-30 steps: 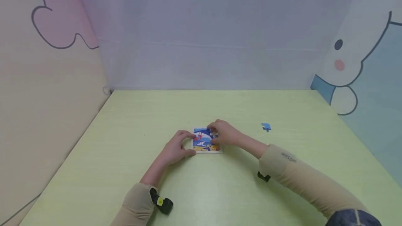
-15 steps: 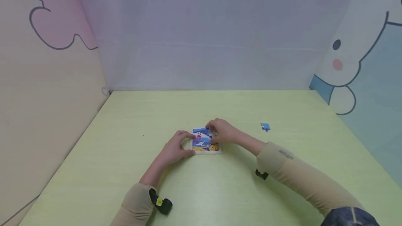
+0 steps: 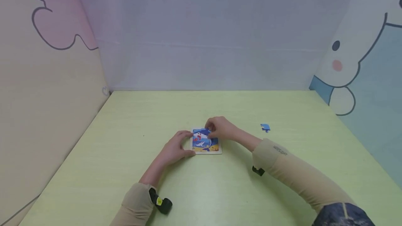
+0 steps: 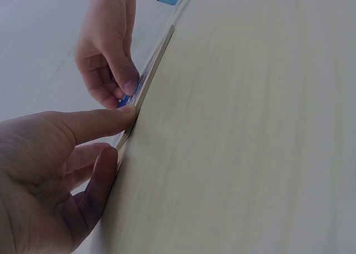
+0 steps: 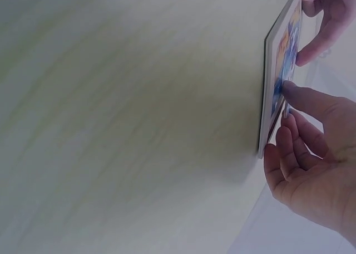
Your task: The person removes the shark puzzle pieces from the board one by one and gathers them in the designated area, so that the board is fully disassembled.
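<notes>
A small square jigsaw puzzle (image 3: 201,145) with a blue sea-animal picture lies in a pale frame on the table. My left hand (image 3: 174,148) grips the frame's left side, index finger at the upper part and thumb at the lower left corner. Over the puzzle's upper right area, my right hand (image 3: 222,128) pinches a puzzle piece (image 5: 286,110) between thumb and fingers; most of the piece is hidden by the hand. In the left wrist view a bit of blue shows below the right thumb (image 4: 129,86).
A loose blue puzzle piece (image 3: 265,127) lies on the pale green table (image 3: 201,191), right of the puzzle. A grey-white cloth (image 3: 201,37) hangs behind the table. Walls with cartoon drawings stand at both sides.
My right hand has shifted slightly up and left over the puzzle. More of the puzzle's right side shows, and the gap seen there earlier is no longer visible. The left hand stays put.
</notes>
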The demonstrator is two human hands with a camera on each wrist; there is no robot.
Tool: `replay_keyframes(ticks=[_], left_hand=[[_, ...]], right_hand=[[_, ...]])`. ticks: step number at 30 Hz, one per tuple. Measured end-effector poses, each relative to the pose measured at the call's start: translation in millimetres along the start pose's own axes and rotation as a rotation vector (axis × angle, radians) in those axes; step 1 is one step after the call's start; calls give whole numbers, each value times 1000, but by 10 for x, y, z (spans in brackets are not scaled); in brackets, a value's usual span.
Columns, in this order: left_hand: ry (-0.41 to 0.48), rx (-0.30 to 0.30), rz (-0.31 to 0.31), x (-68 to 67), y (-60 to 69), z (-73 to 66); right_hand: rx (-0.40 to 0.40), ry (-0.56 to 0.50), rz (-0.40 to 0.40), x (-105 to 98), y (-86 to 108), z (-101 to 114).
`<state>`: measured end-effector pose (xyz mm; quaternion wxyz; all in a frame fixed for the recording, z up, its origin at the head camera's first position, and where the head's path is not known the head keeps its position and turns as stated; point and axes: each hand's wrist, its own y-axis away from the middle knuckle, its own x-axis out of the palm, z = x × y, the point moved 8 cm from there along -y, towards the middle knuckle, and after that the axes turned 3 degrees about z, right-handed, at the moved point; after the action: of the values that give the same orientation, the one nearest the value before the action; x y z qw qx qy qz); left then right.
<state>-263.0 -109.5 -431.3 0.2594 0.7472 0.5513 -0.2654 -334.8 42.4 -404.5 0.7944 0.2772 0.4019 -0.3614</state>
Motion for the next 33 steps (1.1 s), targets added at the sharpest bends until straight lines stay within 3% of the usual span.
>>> replay_keyframes(ticks=[5,15,24,33], left_hand=[[11,-16,5,-4,-10,12],[8,-5,10,-4,-18,-5],[-1,-15,10,-6,-27,-9],[16,-21,10,-12,-28,-7]], right_hand=[[-12,31,-1,-9,-19,2],[5,228,-25,-37,-17,32],[-3,221,-36,-157,-2,-12],[-65,253,-92,-369,87,-62]])
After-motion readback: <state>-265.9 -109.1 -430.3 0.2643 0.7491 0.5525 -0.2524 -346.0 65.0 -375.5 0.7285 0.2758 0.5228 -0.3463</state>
